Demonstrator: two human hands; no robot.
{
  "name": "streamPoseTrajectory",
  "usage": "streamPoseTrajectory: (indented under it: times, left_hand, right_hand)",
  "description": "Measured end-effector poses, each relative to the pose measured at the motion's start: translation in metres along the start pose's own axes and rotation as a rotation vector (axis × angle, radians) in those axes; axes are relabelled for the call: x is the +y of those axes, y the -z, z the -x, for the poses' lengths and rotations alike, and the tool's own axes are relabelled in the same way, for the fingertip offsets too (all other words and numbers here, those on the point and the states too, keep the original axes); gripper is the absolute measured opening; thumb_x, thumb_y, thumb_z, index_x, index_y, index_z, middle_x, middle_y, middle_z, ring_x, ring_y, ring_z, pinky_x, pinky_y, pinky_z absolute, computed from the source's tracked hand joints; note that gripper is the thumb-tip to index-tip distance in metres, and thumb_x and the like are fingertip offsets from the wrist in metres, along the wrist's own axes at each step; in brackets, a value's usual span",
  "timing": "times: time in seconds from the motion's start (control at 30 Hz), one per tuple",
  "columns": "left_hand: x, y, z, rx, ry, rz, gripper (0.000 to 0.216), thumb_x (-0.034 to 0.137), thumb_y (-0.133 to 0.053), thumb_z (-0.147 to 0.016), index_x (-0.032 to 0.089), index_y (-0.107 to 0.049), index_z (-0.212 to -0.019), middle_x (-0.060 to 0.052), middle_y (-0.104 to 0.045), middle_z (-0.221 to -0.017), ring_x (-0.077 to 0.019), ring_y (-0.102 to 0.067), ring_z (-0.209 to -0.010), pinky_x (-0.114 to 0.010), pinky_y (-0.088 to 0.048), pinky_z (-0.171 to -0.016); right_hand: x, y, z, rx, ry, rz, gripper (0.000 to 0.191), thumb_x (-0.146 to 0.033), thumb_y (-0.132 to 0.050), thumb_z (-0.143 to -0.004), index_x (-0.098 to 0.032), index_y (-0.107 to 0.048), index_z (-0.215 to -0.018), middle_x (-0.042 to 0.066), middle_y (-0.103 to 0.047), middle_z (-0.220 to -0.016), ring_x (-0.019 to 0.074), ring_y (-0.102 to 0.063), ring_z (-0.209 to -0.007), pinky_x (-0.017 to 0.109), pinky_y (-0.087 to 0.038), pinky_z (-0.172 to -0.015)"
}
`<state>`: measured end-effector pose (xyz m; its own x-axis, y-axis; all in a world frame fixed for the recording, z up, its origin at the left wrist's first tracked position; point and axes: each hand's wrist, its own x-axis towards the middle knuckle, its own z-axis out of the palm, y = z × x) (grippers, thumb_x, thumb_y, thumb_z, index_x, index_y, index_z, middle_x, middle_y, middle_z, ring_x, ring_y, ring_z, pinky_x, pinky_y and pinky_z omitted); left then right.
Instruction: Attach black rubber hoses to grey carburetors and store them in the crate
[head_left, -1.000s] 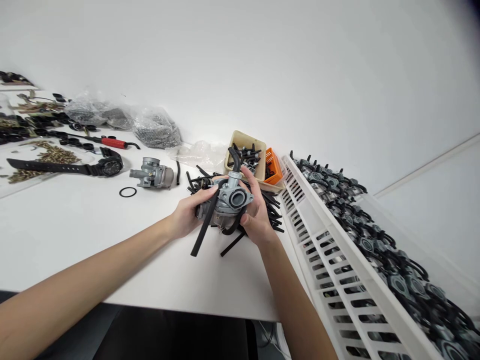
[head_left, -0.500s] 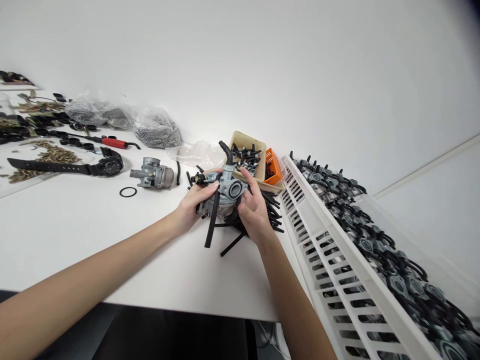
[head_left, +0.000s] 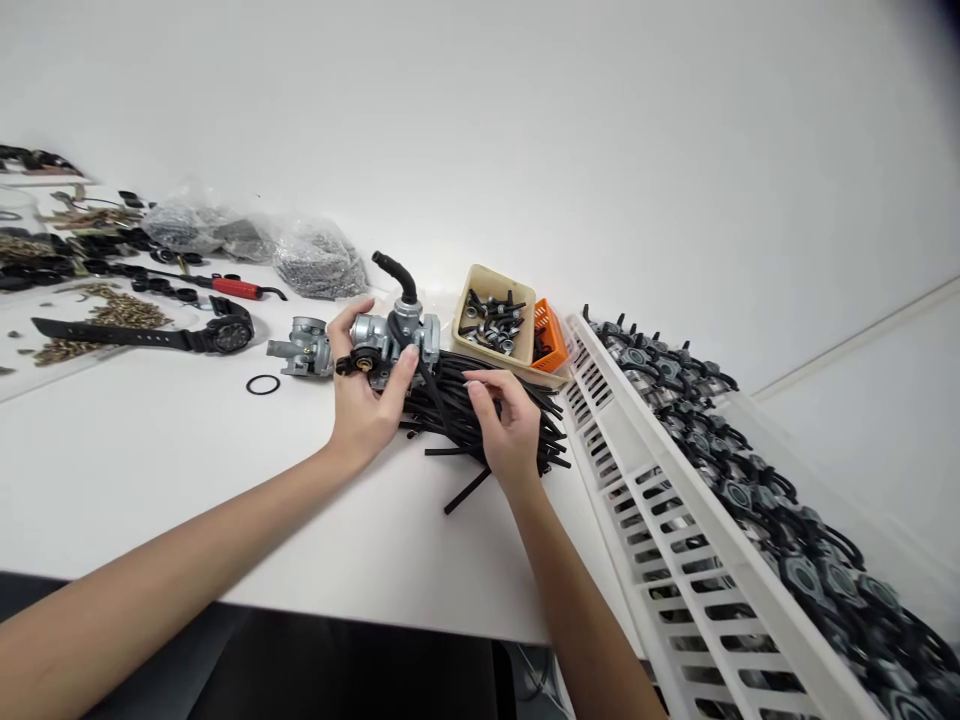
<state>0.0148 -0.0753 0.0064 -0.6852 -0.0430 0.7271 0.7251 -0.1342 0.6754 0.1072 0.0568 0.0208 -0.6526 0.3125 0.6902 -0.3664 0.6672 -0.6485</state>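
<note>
A grey metal carburetor (head_left: 384,335) with a bent black rubber tube on top is gripped in my left hand (head_left: 366,400), thumb in front and fingers behind. A thin black hose hangs from its front. My right hand (head_left: 510,425) is apart from it, over a pile of black rubber hoses (head_left: 450,405). Its thumb and index fingertip come close together in a pinch; whether anything small is between them cannot be made out. Left of the held one, a second carburetor (head_left: 300,347) stands on the table, partly hidden by my fingers. A black O-ring (head_left: 262,384) lies nearby.
A cream bin (head_left: 463,345) of black elbow fittings and an orange basket (head_left: 553,340) stand behind the hoses. The long white slatted crate (head_left: 675,520) at right holds many carburetors. Leftward lie a wristwatch (head_left: 225,330), red-handled tool (head_left: 236,288), brass parts (head_left: 124,310) and plastic bags (head_left: 319,260).
My right hand has let go of the carburetor and moved slightly down, over the hoses. My left hand has carried the carburetor leftward and turned it, so its round flange opening no longer faces me.
</note>
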Motion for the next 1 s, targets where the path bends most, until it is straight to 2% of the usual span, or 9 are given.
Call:
streamPoseTrajectory:
  times: [0.13, 0.33, 0.43, 0.57, 0.73, 1.0]
  left_hand:
    - [-0.003, -0.001, -0.001, 0.038, -0.045, -0.059, 0.051, 0.032, -0.063, -0.085, 0.021, -0.04, -0.129, -0.013, -0.045, -0.13, -0.0251, -0.046, -0.121, -0.045, -0.036, -0.106]
    - [-0.002, -0.003, 0.002, -0.008, -0.067, -0.045, 0.056, 0.031, -0.065, -0.083, 0.021, -0.037, -0.131, -0.011, -0.046, -0.12, -0.0236, -0.051, -0.107, -0.044, -0.042, -0.099]
    - [0.0, -0.003, 0.004, -0.033, -0.035, -0.012, 0.055, 0.032, -0.064, -0.084, 0.023, -0.037, -0.131, -0.01, -0.045, -0.117, -0.0228, -0.051, -0.105, -0.043, -0.041, -0.099]
    - [0.002, -0.004, 0.005, -0.038, 0.032, -0.015, 0.053, 0.034, -0.064, -0.084, 0.023, -0.039, -0.13, -0.011, -0.042, -0.127, -0.0251, -0.047, -0.115, -0.043, -0.035, -0.105]
    - [0.001, -0.005, 0.007, -0.073, 0.04, 0.005, 0.053, 0.034, -0.064, -0.084, 0.026, -0.039, -0.13, -0.009, -0.046, -0.124, -0.0261, -0.046, -0.118, -0.044, -0.035, -0.106]
    - [-0.004, -0.005, 0.009, -0.09, 0.097, 0.038, 0.05, 0.04, -0.061, -0.087, 0.024, -0.04, -0.129, -0.011, -0.044, -0.131, -0.028, -0.042, -0.126, -0.046, -0.03, -0.11]
  right_hand:
    - [-0.006, -0.005, 0.002, -0.068, 0.137, 0.144, 0.012, -0.025, -0.059, -0.089, -0.019, -0.069, -0.093, 0.004, -0.066, -0.081, 0.0148, -0.058, -0.072, 0.03, -0.05, -0.068]
    - [0.0, -0.011, 0.005, -0.129, 0.206, 0.189, 0.019, -0.024, -0.06, -0.089, -0.02, -0.069, -0.105, 0.003, -0.056, -0.083, 0.0125, -0.055, -0.071, 0.025, -0.049, -0.06]
    - [0.002, -0.013, 0.007, -0.139, 0.232, 0.19, 0.019, -0.021, -0.057, -0.091, -0.019, -0.068, -0.105, 0.004, -0.052, -0.087, 0.0109, -0.052, -0.067, 0.025, -0.049, -0.059]
    - [0.002, -0.015, 0.007, -0.067, 0.246, 0.258, 0.02, -0.016, -0.048, -0.093, -0.018, -0.067, -0.099, 0.006, -0.051, -0.092, 0.0127, -0.055, -0.072, 0.028, -0.051, -0.067]
    - [0.002, -0.015, 0.007, 0.016, 0.264, 0.344, 0.021, -0.012, -0.044, -0.093, -0.018, -0.065, -0.091, 0.008, -0.051, -0.097, 0.0146, -0.058, -0.077, 0.031, -0.052, -0.072]
    - [0.001, -0.014, 0.007, 0.077, 0.394, 0.352, 0.022, -0.01, -0.042, -0.093, -0.02, -0.061, -0.093, 0.008, -0.053, -0.095, 0.0171, -0.059, -0.086, 0.033, -0.053, -0.077]
